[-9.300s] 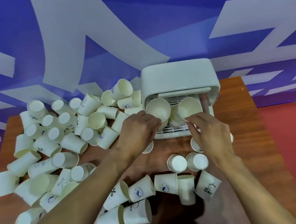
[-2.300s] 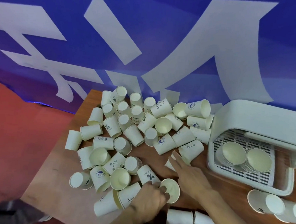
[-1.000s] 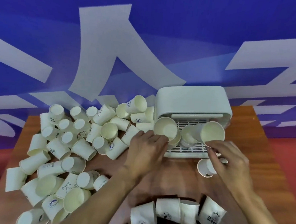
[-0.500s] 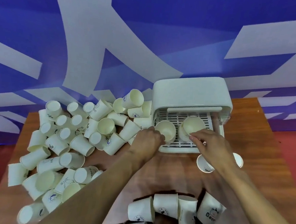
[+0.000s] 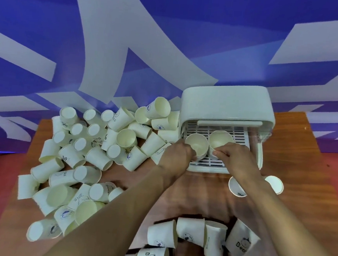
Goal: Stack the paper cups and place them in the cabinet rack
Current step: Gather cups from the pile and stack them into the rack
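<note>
a moment ago the right hand (image 5: 235, 158) held a cup up in the air over the white cabinet rack (image 5: 225, 109), and the left hand (image 5: 177, 155) was just reaching the other pile. now both cups are down: the left stack of cups (image 5: 196, 144) and the right stack of cups (image 5: 221, 140) stand side by side on the slotted tray (image 5: 241, 136) of the rack, mouths up and rims touching. so two more cups look to be put away, and each pile is one cup taller, i think. both arms stretch forward from the bottom of the view, side by side, with the hands low at the front edge of the tray, palms down. the left hand's fingers (image 5: 188, 149) are curled and closed on the near side of the left stack. the right hand's fingers (image 5: 221, 151) are pinched together on the near rim of the right stack. it is hard to see how many cups sit in each stack, because the hands hide the lower parts. lots of work is left. a big heap of loose cups (image 5: 94, 156) lies tipped over on the left side of the wooden counter (image 5: 310, 157), a few more cups (image 5: 202, 236) lie near the body, and two cups (image 5: 237, 187) sit just right of the right arm. the next good move may be to let go and reach for more loose cups.
</note>
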`<move>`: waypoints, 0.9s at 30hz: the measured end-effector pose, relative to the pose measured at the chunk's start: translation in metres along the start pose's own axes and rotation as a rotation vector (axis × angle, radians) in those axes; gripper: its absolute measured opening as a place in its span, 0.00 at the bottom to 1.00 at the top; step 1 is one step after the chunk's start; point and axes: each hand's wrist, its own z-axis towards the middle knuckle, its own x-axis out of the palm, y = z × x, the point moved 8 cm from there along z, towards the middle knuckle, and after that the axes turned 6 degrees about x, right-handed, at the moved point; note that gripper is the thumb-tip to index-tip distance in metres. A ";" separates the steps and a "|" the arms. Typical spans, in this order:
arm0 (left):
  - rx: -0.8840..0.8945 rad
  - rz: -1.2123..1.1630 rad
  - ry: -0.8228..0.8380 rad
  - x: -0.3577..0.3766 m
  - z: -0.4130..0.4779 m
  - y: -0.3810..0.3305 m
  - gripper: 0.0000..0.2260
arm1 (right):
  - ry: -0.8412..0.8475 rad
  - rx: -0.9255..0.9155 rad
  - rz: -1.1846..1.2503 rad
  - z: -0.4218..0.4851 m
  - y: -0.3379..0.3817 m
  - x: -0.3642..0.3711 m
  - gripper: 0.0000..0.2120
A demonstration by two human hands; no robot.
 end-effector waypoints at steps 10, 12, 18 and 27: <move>0.148 -0.068 -0.302 -0.039 -0.090 -0.007 0.08 | -0.156 -0.031 -0.169 -0.029 0.019 -0.014 0.13; 0.098 -0.093 -0.252 -0.028 -0.128 0.013 0.09 | -0.293 -0.066 -0.149 -0.052 0.037 -0.025 0.12; 0.077 -0.151 0.013 0.041 -0.239 0.038 0.14 | -0.035 -0.524 -0.231 -0.133 0.113 0.064 0.06; 0.395 0.127 0.298 0.094 -0.294 -0.001 0.21 | 0.543 -0.628 -0.707 -0.178 0.105 0.180 0.40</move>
